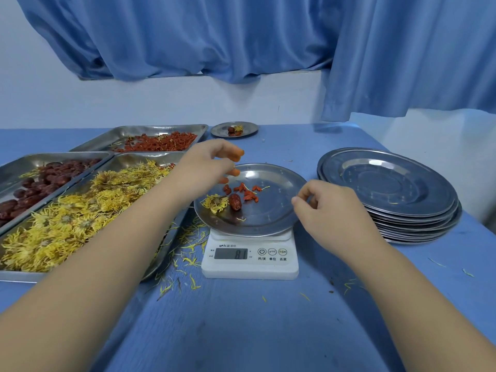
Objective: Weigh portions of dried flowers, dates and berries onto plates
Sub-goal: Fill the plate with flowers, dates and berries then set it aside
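View: head.
Surface: blue table [241, 331]; loose petals [188, 245] at 8 o'clock of the scale [249, 256].
Room: white wall [161, 103], blue curtain [188, 36] at 12 o'clock.
Portion: flower [216, 202], date [235, 202] and berries [248, 194] on the plate [276, 210] atop the scale.
Left hand [206, 165]: over the 10 o'clock rim, fingers loosely bent, gripping nothing.
Right hand [330, 202]: at the 3 o'clock rim, fingers curled; grip cannot be told.
Supply: trays [161, 128] at 9 o'clock, plate stack [389, 183] at 3 o'clock.

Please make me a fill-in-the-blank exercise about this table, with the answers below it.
1. The plate with the portion stands on the white ____.
2. The stack of empty plates lies to the ____ of that plate.
3. The tray nearest the person holds dried yellow ____.
Answers: scale; right; flowers.
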A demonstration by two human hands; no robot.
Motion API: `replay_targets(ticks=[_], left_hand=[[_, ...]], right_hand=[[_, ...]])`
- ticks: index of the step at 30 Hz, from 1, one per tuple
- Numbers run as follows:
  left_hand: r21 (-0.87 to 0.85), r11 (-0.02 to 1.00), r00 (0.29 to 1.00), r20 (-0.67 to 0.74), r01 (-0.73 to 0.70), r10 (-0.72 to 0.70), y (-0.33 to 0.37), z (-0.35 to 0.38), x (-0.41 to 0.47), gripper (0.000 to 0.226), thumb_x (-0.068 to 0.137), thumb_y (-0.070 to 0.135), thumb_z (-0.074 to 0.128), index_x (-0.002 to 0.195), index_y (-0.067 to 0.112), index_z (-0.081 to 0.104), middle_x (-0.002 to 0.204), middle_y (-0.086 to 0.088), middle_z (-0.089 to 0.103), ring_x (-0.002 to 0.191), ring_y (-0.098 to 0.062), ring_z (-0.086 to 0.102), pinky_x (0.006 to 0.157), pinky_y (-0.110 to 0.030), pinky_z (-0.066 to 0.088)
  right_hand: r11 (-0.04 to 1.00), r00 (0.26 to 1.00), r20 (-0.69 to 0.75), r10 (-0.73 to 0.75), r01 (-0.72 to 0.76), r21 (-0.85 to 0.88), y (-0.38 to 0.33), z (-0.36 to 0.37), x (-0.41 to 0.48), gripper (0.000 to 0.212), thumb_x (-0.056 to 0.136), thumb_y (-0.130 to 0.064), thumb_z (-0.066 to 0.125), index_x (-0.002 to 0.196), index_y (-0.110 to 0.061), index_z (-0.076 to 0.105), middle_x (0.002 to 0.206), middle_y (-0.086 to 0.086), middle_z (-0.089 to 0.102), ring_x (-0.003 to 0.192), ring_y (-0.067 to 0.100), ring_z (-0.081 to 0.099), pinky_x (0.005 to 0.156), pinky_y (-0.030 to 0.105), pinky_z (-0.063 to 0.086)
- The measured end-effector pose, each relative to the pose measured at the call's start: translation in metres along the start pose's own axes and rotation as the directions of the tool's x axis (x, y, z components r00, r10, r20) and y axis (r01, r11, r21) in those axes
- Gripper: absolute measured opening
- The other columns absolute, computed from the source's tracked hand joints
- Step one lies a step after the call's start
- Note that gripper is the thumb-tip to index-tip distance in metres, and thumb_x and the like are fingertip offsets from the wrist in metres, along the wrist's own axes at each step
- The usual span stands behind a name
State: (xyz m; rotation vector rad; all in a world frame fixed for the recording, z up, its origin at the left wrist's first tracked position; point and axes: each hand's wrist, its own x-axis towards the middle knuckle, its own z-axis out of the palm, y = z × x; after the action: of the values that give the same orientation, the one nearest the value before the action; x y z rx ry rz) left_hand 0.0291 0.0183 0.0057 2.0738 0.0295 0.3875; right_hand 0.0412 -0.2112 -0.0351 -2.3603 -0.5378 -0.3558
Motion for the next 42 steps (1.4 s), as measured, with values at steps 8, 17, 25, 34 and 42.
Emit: replay_targets(ticks=[8,17,25,34,42], left_hand=[[-0.710,0.698,0.982,-0.052,0.091,-0.180,-0.017,-0.023,-0.011,0.018,0.094,0.011,0.050,0.104,0.014,0.064,0.094,-0.002,0.069,0.081,-0.021,0.071,0.063,-0.027,0.052],[-0.918,0.387,0.963,-0.025,0.084,-0.269,-0.026,-0.039,-0.022,0.016,0.090,0.025,0.049,0.084,0.017,0.062,0.095,-0.003,0.066,0.088,-0.025,0.070,0.073,-0.032,0.048],[-0.980,0.197,0.961,-0.042,0.013,-0.274,-0.031,-0.043,-0.022,0.020,0.089,0.029,0.050,0.092,0.015,0.064,0.101,-0.008,0.072,0.100,-0.031,0.071,0.082,-0.038,0.050],[-0.996,0.094,0.935,-0.041,-0.009,-0.351,-0.031,-0.044,-0.021,0.027,0.091,0.032,0.049,0.103,0.014,0.066,0.116,-0.011,0.071,0.098,-0.030,0.072,0.088,-0.039,0.050],[-0.999,0.000,0.898,-0.047,-0.053,-0.437,-0.031,-0.045,-0.022,0.038,0.094,0.036,0.045,0.114,0.012,0.066,0.109,-0.012,0.073,0.098,-0.032,0.071,0.092,-0.042,0.051]], right_hand=[[0.930,0.950,0.165,0.264,-0.296,0.216,0.000,0.010,0.002,0.005,0.085,-0.022,0.053,0.084,-0.017,0.051,0.062,0.002,0.067,0.044,0.016,0.064,0.051,0.029,0.047],[0.541,0.914,0.230,0.335,-0.386,0.747,-0.010,0.010,-0.001,0.016,0.094,0.003,0.049,0.085,-0.009,0.044,0.046,0.002,0.052,0.043,0.016,0.055,0.040,0.021,0.044],[0.511,0.937,0.114,0.331,-0.279,0.813,-0.019,0.016,0.008,0.026,0.095,0.002,0.049,0.077,-0.013,0.038,0.051,0.011,0.055,0.042,0.015,0.054,0.042,0.022,0.046],[0.458,0.899,0.065,0.434,-0.282,0.843,-0.029,0.034,0.074,0.021,0.095,0.000,0.050,0.081,-0.013,0.040,0.058,0.007,0.053,0.052,0.015,0.058,0.049,0.021,0.050],[0.417,0.857,0.072,0.511,-0.320,0.851,-0.034,0.081,0.163,0.017,0.093,0.006,0.043,0.083,-0.007,0.047,0.075,0.009,0.050,0.056,0.017,0.055,0.041,0.016,0.048]])
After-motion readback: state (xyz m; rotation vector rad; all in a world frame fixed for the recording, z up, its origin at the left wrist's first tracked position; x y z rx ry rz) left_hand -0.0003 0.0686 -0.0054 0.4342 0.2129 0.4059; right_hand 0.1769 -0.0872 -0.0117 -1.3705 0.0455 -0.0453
